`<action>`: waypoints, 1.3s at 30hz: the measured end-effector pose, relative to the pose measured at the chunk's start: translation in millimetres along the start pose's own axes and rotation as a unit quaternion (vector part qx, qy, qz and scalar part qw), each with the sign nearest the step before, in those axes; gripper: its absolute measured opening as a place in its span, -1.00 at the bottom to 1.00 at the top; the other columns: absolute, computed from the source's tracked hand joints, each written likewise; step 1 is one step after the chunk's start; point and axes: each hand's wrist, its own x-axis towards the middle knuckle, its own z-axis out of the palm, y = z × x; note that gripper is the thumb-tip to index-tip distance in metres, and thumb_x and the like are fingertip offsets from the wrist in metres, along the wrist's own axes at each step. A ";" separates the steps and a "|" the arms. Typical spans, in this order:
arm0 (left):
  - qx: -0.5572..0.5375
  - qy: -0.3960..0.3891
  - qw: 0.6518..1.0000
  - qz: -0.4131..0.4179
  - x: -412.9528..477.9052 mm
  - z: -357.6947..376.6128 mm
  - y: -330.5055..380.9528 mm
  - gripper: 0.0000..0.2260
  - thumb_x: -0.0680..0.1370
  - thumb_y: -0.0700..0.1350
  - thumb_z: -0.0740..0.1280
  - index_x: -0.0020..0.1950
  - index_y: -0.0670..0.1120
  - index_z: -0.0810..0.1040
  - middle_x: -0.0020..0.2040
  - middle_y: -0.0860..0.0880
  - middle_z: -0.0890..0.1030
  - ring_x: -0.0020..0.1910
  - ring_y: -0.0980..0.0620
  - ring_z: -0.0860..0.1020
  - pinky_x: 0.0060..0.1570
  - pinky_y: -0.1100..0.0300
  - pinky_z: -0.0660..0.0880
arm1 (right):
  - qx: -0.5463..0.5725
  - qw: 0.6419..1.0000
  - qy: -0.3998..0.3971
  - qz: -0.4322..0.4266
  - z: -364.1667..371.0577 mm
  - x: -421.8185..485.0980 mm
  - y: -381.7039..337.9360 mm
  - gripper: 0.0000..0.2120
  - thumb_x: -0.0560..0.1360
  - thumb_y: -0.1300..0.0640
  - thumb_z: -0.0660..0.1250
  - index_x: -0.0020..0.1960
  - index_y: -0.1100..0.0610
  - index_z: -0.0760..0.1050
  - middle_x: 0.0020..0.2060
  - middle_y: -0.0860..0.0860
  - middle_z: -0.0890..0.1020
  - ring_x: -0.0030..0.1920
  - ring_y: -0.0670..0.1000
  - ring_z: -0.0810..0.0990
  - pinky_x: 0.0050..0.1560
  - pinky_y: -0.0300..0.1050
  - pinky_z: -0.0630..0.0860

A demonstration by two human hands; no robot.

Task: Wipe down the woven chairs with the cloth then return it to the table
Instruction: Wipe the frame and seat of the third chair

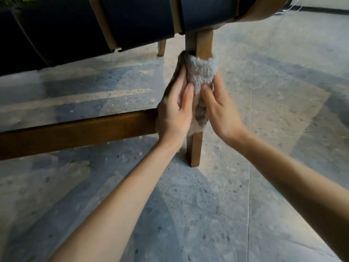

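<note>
A fluffy grey cloth (202,72) is wrapped around the upright wooden chair leg (194,148) in the middle of the view. My left hand (174,112) presses the cloth against the leg from the left, fingers pointing up. From the right, my right hand (219,108) clasps the same cloth, thumb on its front. The leg shows above the cloth and below it down to the floor. Overhead, the dark underside of the chair seat (132,21) spans the top, crossed by wooden slats.
A wooden crossbar (75,131) runs left from the leg, low above the floor. Another chair leg (162,48) stands farther back. The floor is speckled grey stone tile (207,214). A dark baseboard and thin wires show at the top right.
</note>
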 end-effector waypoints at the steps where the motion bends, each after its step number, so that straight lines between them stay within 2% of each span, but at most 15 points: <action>1: 0.019 0.001 1.000 0.006 -9.6 -1.3 -4.0 -0.62 0.61 -0.18 0.25 0.43 -0.15 0.36 0.32 0.02 0.47 0.25 0.25 0.41 0.25 0.28 0.40 | 0.000 1.000 -0.008 0.016 1.8 -7.8 7.8 -0.62 0.66 0.08 0.04 0.48 -0.04 0.21 0.16 -0.19 0.54 0.16 -0.15 0.54 0.27 -0.02 0.46; 3: 0.073 0.024 0.996 0.036 -26.1 -2.9 -7.1 -0.62 0.57 -0.17 0.31 0.39 -0.14 0.42 0.25 0.08 0.50 0.23 0.24 0.45 0.23 0.25 0.44 | 0.010 0.999 -0.023 0.042 4.9 -19.8 19.8 -0.69 0.66 0.08 0.05 0.38 -0.11 0.30 0.08 -0.25 0.55 0.12 -0.18 0.55 0.24 -0.03 0.47; 7: 0.090 0.067 0.991 0.070 -38.8 0.5 -2.9 -0.62 0.54 -0.20 0.37 0.36 -0.17 0.45 0.24 -0.09 0.57 0.22 0.05 0.54 0.21 0.08 0.48 | -0.008 0.999 -0.017 0.032 -4.3 -17.4 19.6 -0.74 0.65 0.14 0.09 0.27 -0.08 0.40 -0.06 -0.31 0.57 -0.04 -0.32 0.52 0.04 -0.21 0.43; 11: 0.093 0.090 0.990 0.049 -45.4 5.0 -1.2 -0.61 0.52 -0.23 0.39 0.34 -0.16 0.47 0.23 -0.07 0.58 0.25 0.06 0.51 0.23 0.07 0.46 | -0.021 0.999 -0.018 -0.028 -15.6 -8.7 14.7 -0.72 0.65 0.16 0.11 0.33 0.07 0.43 -0.01 -0.07 0.62 -0.04 -0.05 0.58 0.00 -0.08 0.52; 14: 0.130 0.119 0.982 0.072 -54.3 6.8 -4.7 -0.62 0.48 -0.24 0.43 0.29 -0.15 0.53 0.17 0.08 0.55 0.18 0.27 0.46 0.20 0.28 0.44 | -0.033 0.999 -0.015 0.013 -11.6 -20.0 28.9 -0.83 0.64 0.19 0.13 -0.02 0.12 0.50 -0.22 0.06 0.58 -0.23 0.01 0.52 -0.15 0.00 0.48; 17: 0.156 0.107 0.982 0.031 -75.0 9.1 -16.4 -0.64 0.47 -0.20 0.45 0.26 -0.09 0.56 0.06 0.00 0.66 -0.02 0.18 0.59 -0.05 0.31 0.50 | -0.008 0.998 -0.030 0.048 -3.9 -37.1 44.9 -0.73 0.63 0.21 0.16 -0.15 -0.09 0.45 -0.35 -0.23 0.53 -0.33 -0.26 0.43 -0.25 -0.32 0.40; 19: 0.140 0.094 0.985 -0.029 -95.0 13.7 -25.5 -0.64 0.48 -0.20 0.44 0.28 -0.10 0.55 0.08 -0.07 0.66 0.00 0.13 0.61 -0.05 0.39 0.48 | -0.013 0.997 -0.049 0.057 -1.1 -47.4 55.2 -0.70 0.62 0.23 0.16 -0.08 -0.17 0.45 -0.28 -0.36 0.57 -0.21 -0.36 0.50 -0.14 -0.44 0.40; 22: 0.109 0.080 0.986 -0.100 -114.4 21.8 -36.0 -0.66 0.49 -0.25 0.41 0.27 -0.16 0.55 0.15 -0.09 0.63 0.13 0.09 0.58 0.15 0.32 0.46 | -0.026 0.992 -0.087 0.088 1.2 -63.6 70.4 -0.73 0.62 0.25 0.16 0.03 -0.11 0.47 -0.20 -0.27 0.57 -0.13 -0.28 0.53 -0.02 -0.26 0.41; 24: 0.084 0.070 0.984 -0.139 -114.3 25.6 -38.4 -0.71 0.52 -0.25 0.37 0.24 -0.18 0.57 0.09 -0.09 0.66 0.07 0.05 0.61 0.11 0.19 0.51 | -0.014 0.990 -0.107 0.094 0.5 -66.8 72.0 -0.73 0.61 0.25 0.16 0.16 -0.06 0.46 -0.13 -0.25 0.57 -0.08 -0.27 0.53 0.02 -0.22 0.41; 26: 0.056 0.058 0.984 -0.156 -105.9 27.9 -40.7 -0.81 0.55 -0.24 0.33 0.15 -0.20 0.60 -0.04 -0.10 0.68 -0.06 0.04 0.63 -0.05 0.25 0.51 | 0.035 0.988 -0.119 0.088 -1.1 -59.8 63.2 -0.68 0.62 0.23 0.16 0.34 0.00 0.40 0.06 -0.14 0.60 0.09 -0.19 0.55 0.15 -0.15 0.45; 28: 0.050 0.050 0.984 -0.165 -95.7 30.3 -42.6 -0.84 0.57 -0.26 0.29 0.11 -0.22 0.59 -0.09 -0.13 0.66 -0.12 0.01 0.61 -0.15 0.36 0.45 | 0.090 0.988 -0.115 0.058 -1.2 -46.6 54.4 -0.57 0.63 0.22 0.15 0.48 0.04 0.25 0.29 -0.05 0.52 0.29 -0.10 0.48 0.32 -0.11 0.38; 31: 0.069 0.027 0.984 -0.159 -91.7 31.5 -46.2 -0.76 0.58 -0.29 0.25 0.24 -0.25 0.52 0.12 -0.14 0.61 0.07 0.08 0.57 0.05 0.41 0.43 | 0.104 0.989 -0.101 0.030 5.5 -36.2 52.6 -0.50 0.65 0.22 0.09 0.55 0.05 0.08 0.47 -0.10 0.30 0.45 -0.17 0.26 0.45 -0.15 0.20; 34: 0.094 -0.013 0.983 -0.156 -94.6 27.0 -56.7 -0.76 0.58 -0.29 0.25 0.24 -0.22 0.51 0.13 -0.12 0.60 0.07 0.09 0.54 -0.01 0.54 0.36 | 0.102 0.986 -0.106 0.072 15.0 -47.9 70.0 -0.54 0.67 0.11 0.04 0.55 -0.01 0.09 0.41 -0.16 0.37 0.38 -0.24 0.32 0.38 -0.25 0.26; 36: 0.109 -0.038 0.978 -0.174 -98.7 21.8 -63.9 -0.78 0.58 -0.26 0.25 0.21 -0.20 0.52 0.07 -0.11 0.62 -0.01 0.09 0.56 -0.11 0.59 0.34 | 0.082 0.984 -0.108 0.116 21.3 -60.2 81.8 -0.52 0.61 -0.03 0.01 0.53 -0.05 0.15 0.23 -0.28 0.48 0.18 -0.38 0.44 0.18 -0.48 0.31; 39: 0.146 -0.104 0.961 -0.212 -109.1 15.0 -73.4 -0.79 0.57 -0.25 0.26 0.20 -0.17 0.53 0.03 -0.09 0.64 0.00 0.04 0.59 -0.17 0.55 0.34 | 0.023 0.982 -0.120 0.142 24.9 -73.7 95.8 -0.54 0.61 -0.01 -0.01 0.49 -0.02 0.22 0.18 -0.18 0.51 0.13 -0.26 0.48 0.11 -0.50 0.32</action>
